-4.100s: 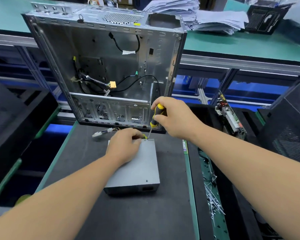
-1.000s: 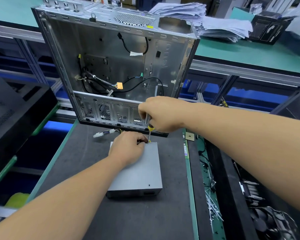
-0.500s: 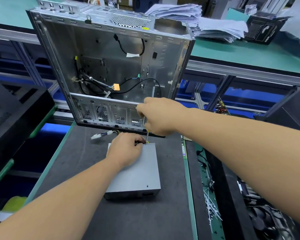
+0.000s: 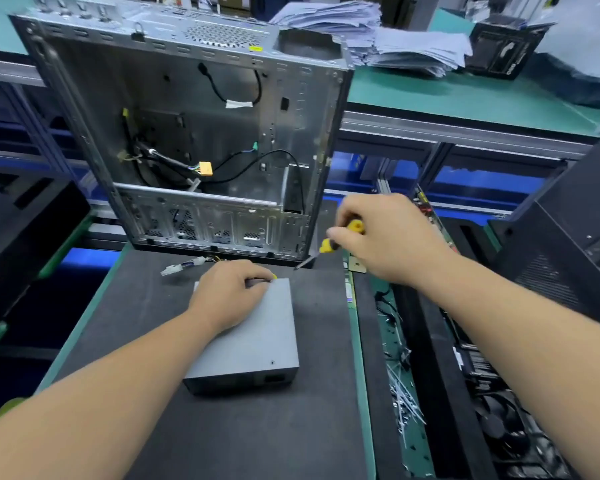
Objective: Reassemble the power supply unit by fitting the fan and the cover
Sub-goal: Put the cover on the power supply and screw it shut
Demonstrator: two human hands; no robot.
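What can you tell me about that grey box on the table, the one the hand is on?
The grey box is the power supply unit. It looks like flat painted metal, closed by its cover and lying flat on the dark mat. One small screw hole shows on top near the front corner, and a dark socket on the front side. Wires with white plugs trail from its far end. The left hand rests on its far end. The screwdriver in the right hand is off it.

**Around the bench**

An open computer case (image 4: 194, 133) stands upright at the far edge of a dark mat (image 4: 257, 438), loose black cables (image 4: 257, 161) and an orange connector (image 4: 205, 168) hanging inside. Behind it, on a green table (image 4: 465, 95), lie stacked papers (image 4: 378, 32) and a black box (image 4: 503, 53). To the right, a strip of scattered white cable ties (image 4: 404, 396) — beside it, dark trays (image 4: 499, 427) of parts.
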